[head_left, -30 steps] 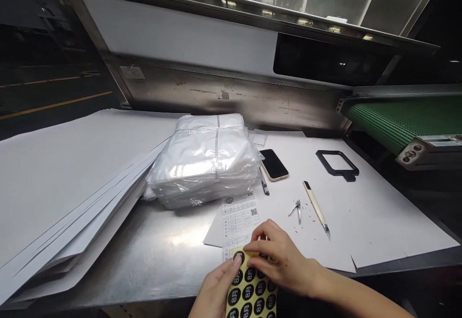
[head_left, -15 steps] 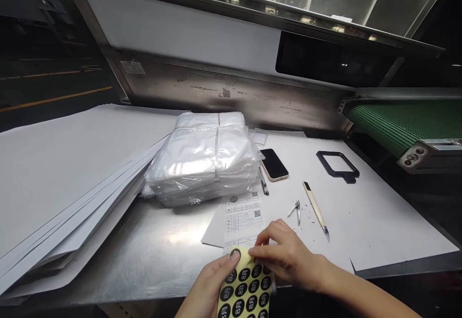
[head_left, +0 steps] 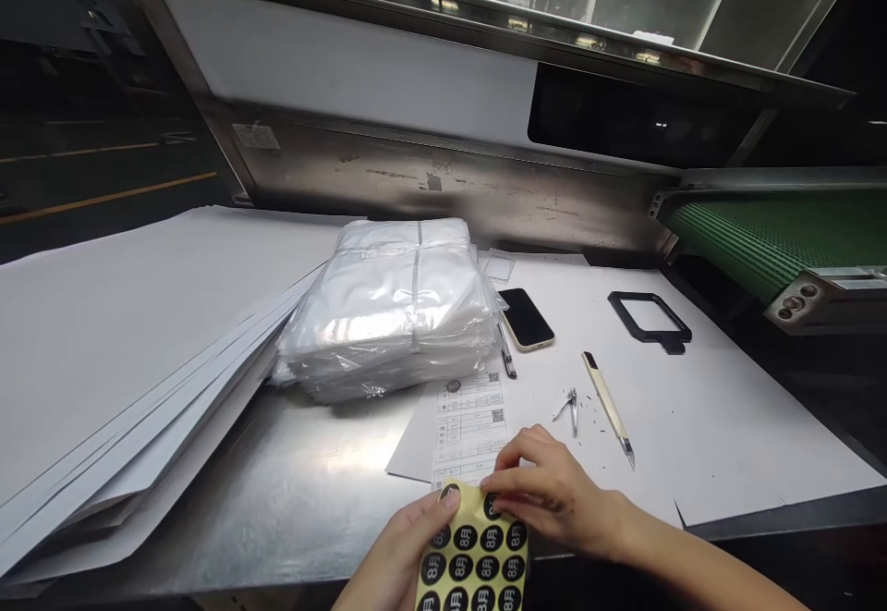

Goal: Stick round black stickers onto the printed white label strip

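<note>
left hand (head_left: 408, 542): closed on the left side of the yellow sticker sheet (head_left: 477, 551), my thumb pressed on top near its upper left corner
right hand (head_left: 551, 491): fingers curled, thumb and forefinger nearly together at the sheet's upper right; i cannot tell whether they grip anything
yellow sticker sheet: at the near edge of the table (head_left: 297, 472), just in front of the printed paper (head_left: 471, 426)
beyond: tied bundle of clear bags (head_left: 388, 306), phone (head_left: 528, 319) beside it
right of the paper: cutter knife (head_left: 608, 403), lying apart from my hands
</note>
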Demonstrator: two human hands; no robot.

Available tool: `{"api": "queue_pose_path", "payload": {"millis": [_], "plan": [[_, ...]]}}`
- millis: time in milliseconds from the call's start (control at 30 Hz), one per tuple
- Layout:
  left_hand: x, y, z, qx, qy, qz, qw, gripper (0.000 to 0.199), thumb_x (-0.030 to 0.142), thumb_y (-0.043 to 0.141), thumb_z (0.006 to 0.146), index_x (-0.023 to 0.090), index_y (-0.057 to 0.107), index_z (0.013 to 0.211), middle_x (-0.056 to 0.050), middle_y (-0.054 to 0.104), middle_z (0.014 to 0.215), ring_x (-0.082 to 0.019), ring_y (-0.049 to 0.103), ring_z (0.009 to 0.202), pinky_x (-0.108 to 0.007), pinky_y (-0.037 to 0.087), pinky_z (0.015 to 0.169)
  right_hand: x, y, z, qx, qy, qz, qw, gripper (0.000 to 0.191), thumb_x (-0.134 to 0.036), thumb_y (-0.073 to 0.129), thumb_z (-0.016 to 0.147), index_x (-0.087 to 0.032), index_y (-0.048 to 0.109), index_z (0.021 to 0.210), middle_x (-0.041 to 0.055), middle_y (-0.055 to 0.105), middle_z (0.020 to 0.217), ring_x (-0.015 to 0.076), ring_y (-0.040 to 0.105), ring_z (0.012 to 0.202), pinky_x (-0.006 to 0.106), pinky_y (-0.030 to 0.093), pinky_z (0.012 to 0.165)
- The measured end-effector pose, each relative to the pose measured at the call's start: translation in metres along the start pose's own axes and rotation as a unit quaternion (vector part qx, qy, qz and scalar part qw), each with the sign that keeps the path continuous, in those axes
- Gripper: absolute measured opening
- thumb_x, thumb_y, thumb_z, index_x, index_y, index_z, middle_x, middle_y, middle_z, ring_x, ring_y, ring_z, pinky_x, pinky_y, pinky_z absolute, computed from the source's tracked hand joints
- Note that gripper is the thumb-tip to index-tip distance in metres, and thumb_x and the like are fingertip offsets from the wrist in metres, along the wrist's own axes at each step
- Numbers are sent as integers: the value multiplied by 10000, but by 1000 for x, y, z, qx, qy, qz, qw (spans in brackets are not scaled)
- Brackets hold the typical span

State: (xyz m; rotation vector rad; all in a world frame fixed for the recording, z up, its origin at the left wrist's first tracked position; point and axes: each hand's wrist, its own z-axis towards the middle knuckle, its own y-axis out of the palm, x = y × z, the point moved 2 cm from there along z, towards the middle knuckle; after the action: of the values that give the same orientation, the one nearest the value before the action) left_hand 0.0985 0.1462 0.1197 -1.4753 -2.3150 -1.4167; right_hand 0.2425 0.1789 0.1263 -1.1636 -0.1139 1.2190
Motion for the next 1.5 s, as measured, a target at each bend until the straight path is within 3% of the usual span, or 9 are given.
{"api": "queue_pose_path", "payload": {"millis": [433,667,733,800,933,1067,1200,1400,1500], "plan": [[-1,-1,4,17,14,-13,1000,123,106,553,695,99,604,584,-111,638,603,-241,609,672,-345,467,621,-10,2,3,16,-33,-109,993,85,-139,500,743,-142,581,771,35,532,682,110,431,621,266,336,576],[-2,-3,4,9,0,-34,999,119,107,552,694,80,621,601,-132,647,613,-268,610,723,-365,462,662,-21,2,-3,60,-131,-210,967,169,-57,397,723,-125,544,673,56,523,680,134,406,607,299,313,532],[-1,-4,4,10,-10,-39,999,117,122,558,698,76,630,618,-141,651,635,-276,608,736,-379,455,684,-20,-3,-1,60,-77,-118,988,128,-77,417,727,-136,527,701,54,515,727,141,433,653,300,350,556],[-1,-4,4,3,-33,-53,998,118,167,566,706,89,648,673,-137,658,675,-276,605,751,-394,444,711,-13,-9,7,66,70,24,995,63,-122,463,733,-158,513,714,42,501,779,140,467,724,291,393,621],[-9,-7,7,-49,-31,-97,994,191,228,577,707,125,655,847,-108,668,743,-239,583,840,-330,402,802,12,1,33,63,310,134,939,85,-196,512,729,-181,530,648,17,513,845,128,503,806,271,404,718],[-21,-13,14,-87,0,-110,990,252,241,625,662,145,646,894,-75,677,735,-209,562,890,-256,348,858,34,29,53,47,333,85,938,78,-162,547,683,-168,553,606,24,525,831,160,475,864,321,353,797],[-27,-14,19,-114,-19,-130,985,171,213,665,615,197,681,784,-78,676,776,-247,576,853,-346,362,851,38,48,53,31,336,13,941,83,-146,528,685,-164,561,612,40,513,828,190,433,877,367,318,786],[-29,-12,18,-106,-47,-106,988,349,169,652,621,187,610,967,-112,664,851,-287,586,829,-423,390,805,39,50,57,8,314,-76,946,18,-165,549,685,-148,544,689,76,504,828,233,420,849,412,315,733],[-28,-10,15,-85,-56,-108,989,415,225,627,656,166,543,1058,-122,660,864,-293,585,840,-428,395,803,47,44,64,18,310,-105,945,193,-211,592,668,-93,518,803,142,492,874,286,410,862,489,297,723]]}}
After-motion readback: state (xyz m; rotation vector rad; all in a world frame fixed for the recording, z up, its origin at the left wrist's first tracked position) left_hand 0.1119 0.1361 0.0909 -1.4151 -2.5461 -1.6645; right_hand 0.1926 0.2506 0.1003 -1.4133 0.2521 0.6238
